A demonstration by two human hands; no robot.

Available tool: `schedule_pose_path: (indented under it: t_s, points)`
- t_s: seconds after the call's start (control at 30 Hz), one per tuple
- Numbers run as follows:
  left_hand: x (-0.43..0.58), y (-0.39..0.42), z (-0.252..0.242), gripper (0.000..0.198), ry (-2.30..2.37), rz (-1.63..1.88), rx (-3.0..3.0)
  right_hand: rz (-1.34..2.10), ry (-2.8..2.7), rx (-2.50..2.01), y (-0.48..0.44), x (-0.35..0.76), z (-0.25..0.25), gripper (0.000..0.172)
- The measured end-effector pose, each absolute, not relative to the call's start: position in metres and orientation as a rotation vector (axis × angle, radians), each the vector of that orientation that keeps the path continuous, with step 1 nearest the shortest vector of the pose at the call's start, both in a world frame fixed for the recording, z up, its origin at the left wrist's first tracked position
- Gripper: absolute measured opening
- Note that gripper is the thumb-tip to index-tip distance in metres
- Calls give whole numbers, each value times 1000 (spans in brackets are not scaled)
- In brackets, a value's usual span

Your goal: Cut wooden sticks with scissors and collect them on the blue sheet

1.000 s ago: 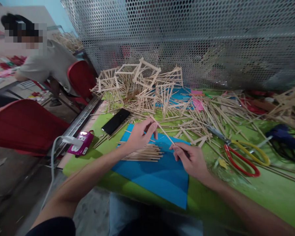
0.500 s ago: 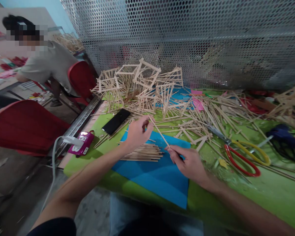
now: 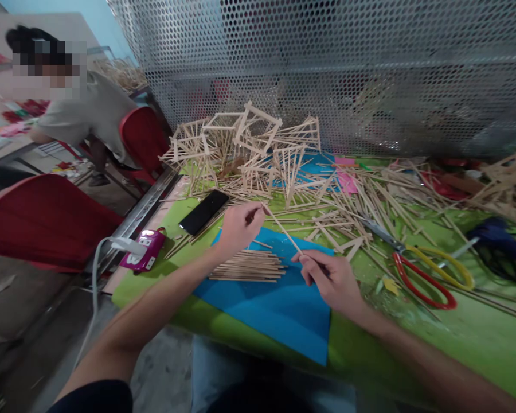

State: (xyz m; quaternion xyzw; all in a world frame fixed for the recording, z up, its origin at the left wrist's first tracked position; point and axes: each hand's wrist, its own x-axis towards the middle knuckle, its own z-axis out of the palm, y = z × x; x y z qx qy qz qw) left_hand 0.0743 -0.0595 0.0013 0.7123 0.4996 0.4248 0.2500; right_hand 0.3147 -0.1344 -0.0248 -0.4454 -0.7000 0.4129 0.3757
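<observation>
A thin wooden stick (image 3: pixel 284 228) slants between my two hands above the blue sheet (image 3: pixel 284 310). Its far end is pinched in the fingertips of my left hand (image 3: pixel 243 225). My right hand (image 3: pixel 327 275) grips the near end between thumb and fingers. Under and just in front of my left hand, a row of similar sticks (image 3: pixel 249 268) lies side by side on the sheet. Several square stick frames (image 3: pixel 258 129) are heaped behind my hands, with loose sticks (image 3: pixel 382 195) scattered to their right.
Scissors (image 3: pixel 398 246) with red and yellow handles lie right of my right hand, near a dark blue glue gun (image 3: pixel 494 235). A black phone (image 3: pixel 204 212) and a purple power socket (image 3: pixel 145 252) are at left. A perforated metal panel (image 3: pixel 327 69) stands behind. One person (image 3: pixel 86 109) sits at far left.
The right hand has shifted slightly to the right, with the stick's near end still in it. My left-hand fingers have closed up a little more around the far end.
</observation>
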Motion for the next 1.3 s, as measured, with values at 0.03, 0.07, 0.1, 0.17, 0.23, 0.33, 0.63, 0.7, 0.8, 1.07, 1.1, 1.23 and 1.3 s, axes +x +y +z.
schedule_pose_path:
  t_s: [0.03, 0.07, 0.1, 0.17, 0.23, 0.33, 0.63, 0.7, 0.8, 1.07, 1.1, 1.23, 1.3]
  points:
    - [74, -59, 1, 27, 1296, 1163, 1893, 1143, -1726, -1113, -133, 316, -26, 37]
    - [74, -58, 1, 27, 1241, 1169, 1858, 1234, -1654, -1082, -132, 317, -28, 37]
    - [74, -58, 1, 28, 1202, 1176, 1838, 1324, -1582, -1050, -131, 318, -30, 36]
    - [74, -59, 1, 28, 1176, 1194, 1836, 1474, -1460, -983, -129, 320, -35, 33]
    - [74, -60, 2, 29, 1178, 1200, 1859, 1589, -1347, -916, -129, 320, -40, 32]
    - [73, -60, 1, 30, 1142, 1208, 1858, 1769, -1140, -763, -128, 318, -41, 30]
    - [47, -21, 2, 32, 1028, 1696, 1454, 1815, -810, -651, -119, 327, -25, 26]
    - [43, -15, 2, 33, 1025, 1784, 1467, 1769, -826, -692, -116, 329, -27, 25]
    - [43, -13, -3, 31, 978, 1813, 1497, 1747, -842, -729, -114, 327, -33, 23]
    - [45, -24, 2, 55, 681, 1475, 1794, 1710, -867, -763, -115, 325, -33, 22]
    - [45, -25, 3, 61, 687, 1402, 1824, 1709, -875, -765, -115, 325, -33, 22]
    - [50, -31, 0, 41, 869, 1332, 1799, 1690, -921, -784, -115, 326, -34, 23]
    - [53, -35, 0, 33, 968, 1210, 1828, 1679, -944, -795, -115, 326, -35, 23]
